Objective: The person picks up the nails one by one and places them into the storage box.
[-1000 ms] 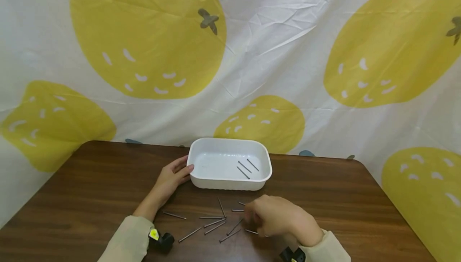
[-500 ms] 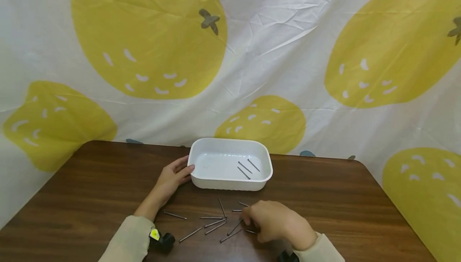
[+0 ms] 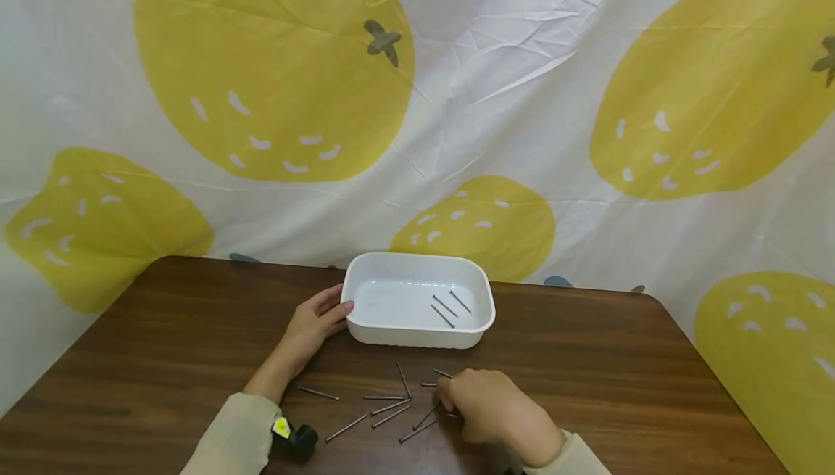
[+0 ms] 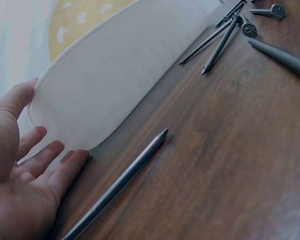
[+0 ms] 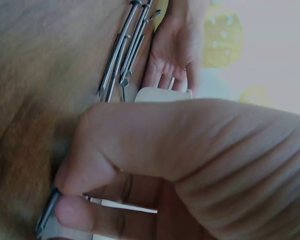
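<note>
A white rectangular dish [image 3: 411, 337] stands at the back of the wooden table, with 3 nails [image 3: 445, 306] lying in its right half. My left hand [image 3: 312, 328] holds the dish's left end, thumb over the rim and fingers against the wall below. Low over the tabletop, my right hand [image 3: 496, 406] has its thumb and index fingertip pinched on a nail [image 5: 48, 212]. Most of that nail is hidden by the fingers. Several loose nails [image 3: 391, 407] lie in front of the dish, between the two hands.
One nail [image 4: 125, 177] lies apart from the others, near my left wrist. Two more nails [image 3: 430, 385] poke out beyond my right fingers. Behind the table [image 3: 620, 359] hangs a white cloth [image 3: 443, 127] printed with yellow fruit.
My right hand has shifted slightly left and down over a nail on the table, its fingers now covering most of it. My left hand and the dish stay put.
</note>
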Available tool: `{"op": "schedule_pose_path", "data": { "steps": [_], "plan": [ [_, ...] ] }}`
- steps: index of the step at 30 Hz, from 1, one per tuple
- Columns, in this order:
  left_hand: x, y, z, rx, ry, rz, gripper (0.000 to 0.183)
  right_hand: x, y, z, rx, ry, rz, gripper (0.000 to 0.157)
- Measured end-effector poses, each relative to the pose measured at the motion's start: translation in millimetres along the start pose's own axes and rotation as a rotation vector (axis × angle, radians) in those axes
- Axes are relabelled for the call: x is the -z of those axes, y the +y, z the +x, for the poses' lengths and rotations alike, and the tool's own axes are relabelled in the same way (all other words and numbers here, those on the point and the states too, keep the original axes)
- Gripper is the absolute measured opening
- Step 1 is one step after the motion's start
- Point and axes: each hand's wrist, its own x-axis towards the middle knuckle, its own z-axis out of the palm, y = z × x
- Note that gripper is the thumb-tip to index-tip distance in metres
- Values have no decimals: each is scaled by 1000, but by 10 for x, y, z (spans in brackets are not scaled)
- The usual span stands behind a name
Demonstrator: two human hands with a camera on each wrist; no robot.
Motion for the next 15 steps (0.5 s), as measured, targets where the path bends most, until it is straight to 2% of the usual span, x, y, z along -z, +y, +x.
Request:
{"op": "schedule_pose_path", "data": {
  "steps": [7, 15],
  "plan": [
    [2, 11, -8, 9, 0, 5, 60, 8, -13, -4, -10, 27, 2, 40],
    [3, 12, -12, 8, -4, 8, 60, 108, 6, -8, 27, 39, 116, 36]
  ]
}}
